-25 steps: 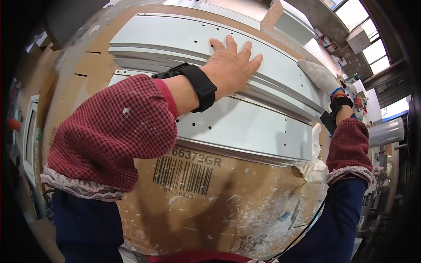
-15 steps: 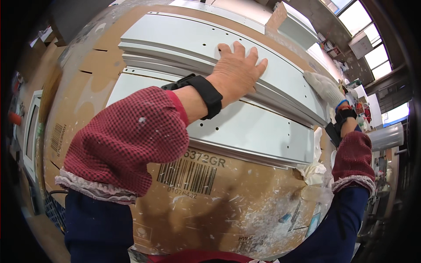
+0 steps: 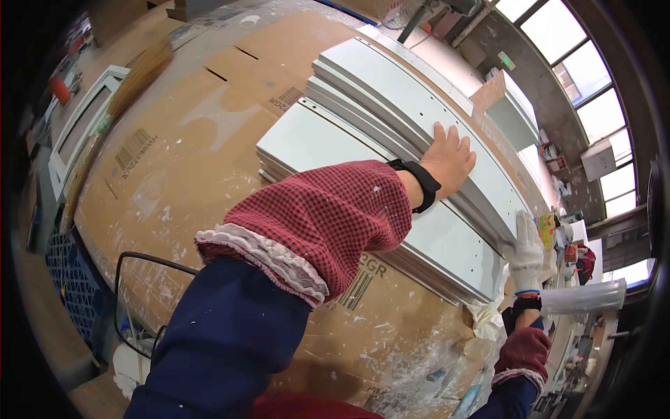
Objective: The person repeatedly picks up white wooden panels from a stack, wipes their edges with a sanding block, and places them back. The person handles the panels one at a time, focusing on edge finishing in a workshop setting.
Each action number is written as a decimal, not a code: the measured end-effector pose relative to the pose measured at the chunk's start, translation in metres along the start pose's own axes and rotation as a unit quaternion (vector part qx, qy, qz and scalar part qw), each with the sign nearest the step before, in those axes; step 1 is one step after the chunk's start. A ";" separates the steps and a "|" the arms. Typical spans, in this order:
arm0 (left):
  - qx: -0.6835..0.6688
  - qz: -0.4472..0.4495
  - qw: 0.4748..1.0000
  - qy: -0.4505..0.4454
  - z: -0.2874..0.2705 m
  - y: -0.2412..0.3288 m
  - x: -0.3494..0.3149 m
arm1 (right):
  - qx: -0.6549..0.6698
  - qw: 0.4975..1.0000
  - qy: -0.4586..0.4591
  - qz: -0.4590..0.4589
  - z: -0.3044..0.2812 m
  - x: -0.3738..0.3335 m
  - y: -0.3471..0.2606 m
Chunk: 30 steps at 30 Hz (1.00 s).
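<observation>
My bare left hand (image 3: 448, 162) lies with fingers spread on the top board (image 3: 391, 80) of the farther stack of long white boards. Small dark holes run along that board. In a white knit glove, my right hand (image 3: 527, 244) rests against the right end of this stack, its fingers stretched out. A second, lower stack of white boards (image 3: 300, 140) lies on the near side, partly hidden beneath my left forearm. Both wrists carry black bands, and red checked sleeve covers go over the blue sleeves.
Brown cardboard (image 3: 202, 160) with paint marks covers the table. A broom (image 3: 143, 77) and a white frame (image 3: 70, 150) are at the left. Crumpled paper (image 3: 486, 320) and a clear plastic roll (image 3: 586, 298) lie at the right. A white box-like piece (image 3: 513, 112) stands beyond the stacks.
The view has turned, and the stacks now appear farther right and more slanted. My right hand has shifted nearer along the board's right end. My left hand stays spread on the top board.
</observation>
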<state>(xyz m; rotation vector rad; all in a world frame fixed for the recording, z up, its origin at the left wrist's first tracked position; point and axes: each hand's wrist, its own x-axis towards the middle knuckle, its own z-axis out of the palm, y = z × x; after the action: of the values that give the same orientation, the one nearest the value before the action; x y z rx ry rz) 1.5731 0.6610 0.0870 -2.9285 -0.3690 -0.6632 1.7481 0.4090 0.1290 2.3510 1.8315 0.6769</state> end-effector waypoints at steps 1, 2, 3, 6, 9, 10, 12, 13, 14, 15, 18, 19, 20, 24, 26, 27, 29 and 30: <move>0.003 0.004 1.000 0.023 0.001 -0.002 -0.006 | 0.007 1.000 0.002 0.003 0.008 -0.001 0.010; -0.019 0.014 1.000 -0.004 -0.006 -0.002 -0.012 | 0.009 1.000 0.002 0.011 0.010 -0.003 0.019; -0.041 0.014 0.999 -0.002 -0.014 -0.003 -0.024 | 0.004 0.999 -0.017 0.038 0.012 -0.004 0.023; -0.204 -0.010 0.978 -0.035 -0.061 -0.004 -0.098 | -0.007 0.993 -0.065 0.096 0.010 0.003 0.017; -0.349 -0.069 0.933 -0.057 -0.110 0.007 -0.225 | -0.046 0.991 -0.073 0.100 -0.003 0.002 -0.010; -0.358 -0.102 0.925 -0.077 -0.127 0.015 -0.276 | -0.020 0.994 -0.035 0.100 -0.015 0.002 -0.025; -0.364 -0.217 0.898 -0.121 -0.164 0.048 -0.370 | 0.052 0.991 0.074 0.101 -0.006 -0.002 -0.035; -0.366 -0.298 0.872 -0.130 -0.179 0.074 -0.419 | 0.110 0.983 0.092 0.111 -0.004 -0.003 -0.049; -0.370 -0.376 0.840 -0.128 -0.183 0.102 -0.472 | 0.142 0.984 0.055 0.092 -0.032 -0.003 -0.086; -0.373 -0.435 0.811 -0.120 -0.188 0.128 -0.519 | 0.209 0.974 0.074 0.044 -0.019 -0.005 -0.095; -0.290 -0.630 0.718 -0.058 -0.208 0.257 -0.638 | 0.271 0.959 -0.057 -0.066 -0.055 -0.029 -0.185; -0.254 -0.684 0.677 -0.095 -0.218 0.308 -0.665 | 0.307 0.934 -0.103 -0.149 -0.078 -0.046 -0.228; -0.249 -0.741 0.619 -0.080 -0.229 0.354 -0.683 | 0.327 0.907 -0.143 -0.221 -0.107 -0.059 -0.263; -0.227 -0.879 0.414 0.060 -0.238 0.496 -0.723 | 0.336 0.796 -0.103 -0.493 -0.115 -0.109 -0.384; -0.218 -0.908 0.345 0.096 -0.241 0.545 -0.730 | 0.387 0.708 -0.192 -0.559 -0.161 -0.159 -0.447; -0.214 -0.918 0.313 0.115 -0.240 0.568 -0.732 | 0.356 0.682 -0.217 -0.601 -0.177 -0.183 -0.476; -0.198 -0.920 0.290 0.173 -0.224 0.609 -0.744 | 0.345 0.551 -0.135 -0.747 -0.186 -0.226 -0.527; -0.194 -0.924 0.274 0.182 -0.225 0.624 -0.746 | 0.291 0.542 -0.205 -0.761 -0.208 -0.253 -0.550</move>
<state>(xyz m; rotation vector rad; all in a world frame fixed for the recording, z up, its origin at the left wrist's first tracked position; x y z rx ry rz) 0.9914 -0.1344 -0.0745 -0.5097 -3.6022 -1.2899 1.1236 0.2834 0.0609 0.0549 2.8688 -0.7255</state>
